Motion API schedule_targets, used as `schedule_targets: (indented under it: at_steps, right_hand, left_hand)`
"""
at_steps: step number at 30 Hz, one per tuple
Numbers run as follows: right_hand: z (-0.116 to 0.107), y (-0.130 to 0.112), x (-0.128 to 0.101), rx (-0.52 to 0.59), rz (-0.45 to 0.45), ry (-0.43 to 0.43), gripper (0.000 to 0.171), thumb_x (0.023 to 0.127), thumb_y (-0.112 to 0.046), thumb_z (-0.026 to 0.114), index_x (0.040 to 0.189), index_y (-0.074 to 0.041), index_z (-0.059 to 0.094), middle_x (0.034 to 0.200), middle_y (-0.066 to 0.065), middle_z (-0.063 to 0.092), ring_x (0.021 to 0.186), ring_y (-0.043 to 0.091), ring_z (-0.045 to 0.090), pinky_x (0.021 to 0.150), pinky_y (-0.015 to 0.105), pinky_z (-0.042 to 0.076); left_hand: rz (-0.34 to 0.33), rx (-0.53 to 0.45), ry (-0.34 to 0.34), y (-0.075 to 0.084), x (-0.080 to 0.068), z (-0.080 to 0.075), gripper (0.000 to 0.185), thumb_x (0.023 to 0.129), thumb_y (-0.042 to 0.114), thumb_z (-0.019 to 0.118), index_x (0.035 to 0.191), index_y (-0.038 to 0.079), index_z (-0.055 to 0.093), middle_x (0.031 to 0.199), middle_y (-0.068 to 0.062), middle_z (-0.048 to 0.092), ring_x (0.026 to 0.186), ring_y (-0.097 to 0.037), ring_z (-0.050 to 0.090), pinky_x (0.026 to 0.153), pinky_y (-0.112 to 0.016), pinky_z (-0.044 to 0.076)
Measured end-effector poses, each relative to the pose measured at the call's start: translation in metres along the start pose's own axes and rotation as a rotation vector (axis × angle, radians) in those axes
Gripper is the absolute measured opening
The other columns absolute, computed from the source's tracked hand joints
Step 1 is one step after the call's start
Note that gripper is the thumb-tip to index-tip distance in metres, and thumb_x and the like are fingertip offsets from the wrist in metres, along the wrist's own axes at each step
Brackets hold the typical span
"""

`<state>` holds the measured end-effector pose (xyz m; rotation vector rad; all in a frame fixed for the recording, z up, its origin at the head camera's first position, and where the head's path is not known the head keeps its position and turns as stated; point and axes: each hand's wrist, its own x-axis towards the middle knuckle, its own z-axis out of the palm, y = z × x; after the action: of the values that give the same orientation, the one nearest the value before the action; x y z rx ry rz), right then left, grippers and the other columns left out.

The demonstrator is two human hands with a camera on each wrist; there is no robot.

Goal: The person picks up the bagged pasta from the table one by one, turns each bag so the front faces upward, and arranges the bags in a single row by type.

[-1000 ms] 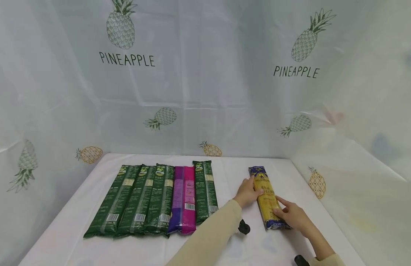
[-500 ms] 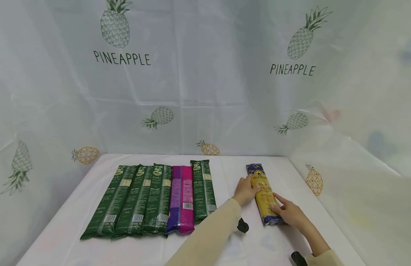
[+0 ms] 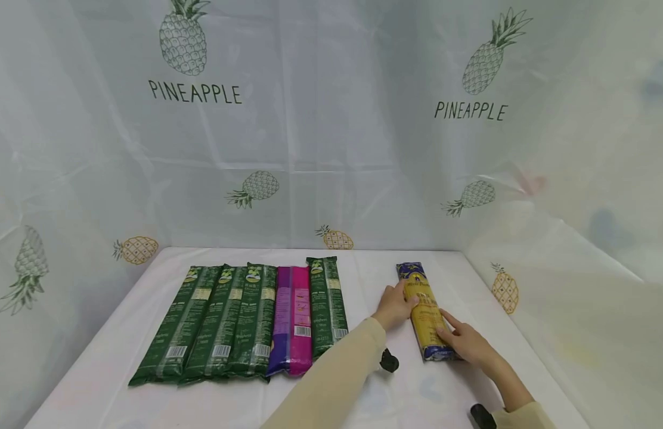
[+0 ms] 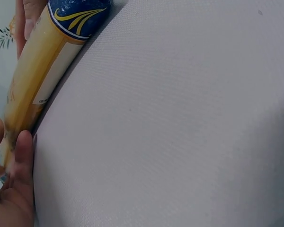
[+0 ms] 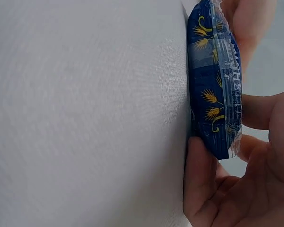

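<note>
From your head view, your left hand (image 3: 394, 307) rests on the left side of the yellow noodle pack (image 3: 424, 311), near its far half, fingers bent round its edge; your right hand (image 3: 465, 343) holds the near end of the same pack, fingers laid over it; the pack lies flat on the white table (image 3: 460, 280), on the right side, well apart from the other packs; to the left lie three green packs (image 3: 224, 322) side by side, then a pink and purple pack (image 3: 293, 319) touching them, then one more green pack (image 3: 327, 305) just beside that; a pineapple curtain (image 3: 331, 119) hangs behind the table.

From your left wrist view, the yellow noodle pack (image 4: 35, 80) lies along the left edge, its blue end far away; your left hand's fingers (image 4: 22, 156) touch its side on the white table (image 4: 180, 123).

From your right wrist view, the blue end of the yellow noodle pack (image 5: 213, 80) is up close; your right hand (image 5: 241, 189) pinches it, with a finger under it against the table (image 5: 85, 113) and fingers over the top.
</note>
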<state>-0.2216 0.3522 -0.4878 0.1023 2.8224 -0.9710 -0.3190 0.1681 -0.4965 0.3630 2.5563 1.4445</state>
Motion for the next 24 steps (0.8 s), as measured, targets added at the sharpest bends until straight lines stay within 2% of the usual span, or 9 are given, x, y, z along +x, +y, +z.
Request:
schedule_targets:
  at_steps: [3,6,11,13,15,17,20,22,24]
  right_hand:
    - [-0.001,-0.002,0.0,0.003,0.014,-0.007,0.076,0.112,-0.044,0.052,0.165,0.003,0.025,0.118,0.026,0.064,0.094,0.028,0.059,0.077,0.041,0.051]
    - [-0.001,-0.002,-0.003,0.012,0.029,-0.016,0.08,0.111,-0.046,0.052,0.165,0.004,0.023,0.117,0.026,0.065,0.095,0.028,0.059,0.078,0.042,0.051]
    - [-0.002,-0.003,-0.01,0.022,0.026,-0.017,0.085,0.109,-0.045,0.057,0.164,0.009,0.021,0.115,0.023,0.067,0.096,0.028,0.061,0.078,0.042,0.052]
    - [-0.004,-0.003,-0.014,0.016,0.008,-0.012,0.085,0.108,-0.042,0.06,0.163,0.01,0.023,0.115,0.023,0.066,0.097,0.029,0.062,0.078,0.042,0.052]
    - [-0.005,-0.004,-0.019,0.015,-0.003,-0.008,0.085,0.106,-0.04,0.064,0.163,0.01,0.025,0.119,0.025,0.063,0.1,0.029,0.062,0.079,0.042,0.053]
    - [-0.005,-0.006,-0.025,0.022,-0.017,-0.009,0.085,0.105,-0.038,0.066,0.163,0.009,0.026,0.125,0.03,0.059,0.103,0.031,0.063,0.08,0.043,0.054]
    - [-0.003,-0.011,-0.034,0.021,-0.035,-0.013,0.084,0.104,-0.037,0.069,0.163,0.007,0.029,0.134,0.038,0.05,0.108,0.035,0.061,0.084,0.048,0.055]
    - [-0.001,-0.015,-0.041,-0.014,-0.062,-0.002,0.082,0.104,-0.039,0.069,0.162,0.008,0.033,0.137,0.041,0.046,0.114,0.044,0.06,0.088,0.056,0.055]
    - [0.002,-0.02,-0.047,-0.052,-0.094,0.028,0.079,0.103,-0.038,0.071,0.16,0.006,0.039,0.139,0.041,0.045,0.119,0.05,0.057,0.091,0.064,0.052]
  left_hand:
    - [-0.006,-0.075,-0.026,-0.003,0.005,-0.001,0.064,0.109,0.031,0.062,0.165,0.011,0.039,0.132,-0.015,0.056,0.099,-0.018,0.064,0.093,-0.033,0.055]
    - [-0.011,-0.133,-0.045,-0.006,0.009,-0.001,0.063,0.109,0.026,0.063,0.165,0.009,0.038,0.115,-0.01,0.055,0.074,-0.015,0.065,0.074,-0.027,0.056]
    - [-0.037,-0.144,-0.071,-0.009,0.013,-0.001,0.065,0.108,0.025,0.065,0.165,0.01,0.038,0.106,-0.005,0.057,0.069,-0.011,0.065,0.073,-0.024,0.056]
    - [-0.051,-0.135,-0.105,-0.01,0.014,-0.004,0.067,0.108,0.025,0.065,0.166,0.013,0.036,0.108,-0.003,0.06,0.074,-0.01,0.066,0.078,-0.025,0.056]
    - [-0.052,-0.173,-0.172,-0.011,0.012,-0.012,0.069,0.108,0.023,0.065,0.168,0.013,0.033,0.116,-0.005,0.063,0.085,-0.013,0.07,0.086,-0.028,0.057]
    - [-0.048,-0.239,-0.282,-0.011,0.008,-0.024,0.072,0.109,0.02,0.063,0.17,0.012,0.025,0.131,-0.009,0.061,0.106,-0.02,0.071,0.099,-0.034,0.055]
    - [-0.044,-0.312,-0.464,-0.009,-0.001,-0.048,0.076,0.11,0.019,0.06,0.171,0.01,0.016,0.15,-0.02,0.054,0.137,-0.032,0.058,0.113,-0.046,0.049]
    - [-0.031,-0.294,-0.552,-0.007,-0.007,-0.063,0.077,0.111,0.022,0.059,0.172,0.01,0.013,0.154,-0.021,0.052,0.145,-0.036,0.051,0.116,-0.048,0.045]
    - [-0.003,-0.259,-0.585,-0.005,-0.015,-0.081,0.076,0.11,0.025,0.061,0.171,0.011,0.018,0.153,-0.02,0.055,0.144,-0.037,0.052,0.115,-0.048,0.046]
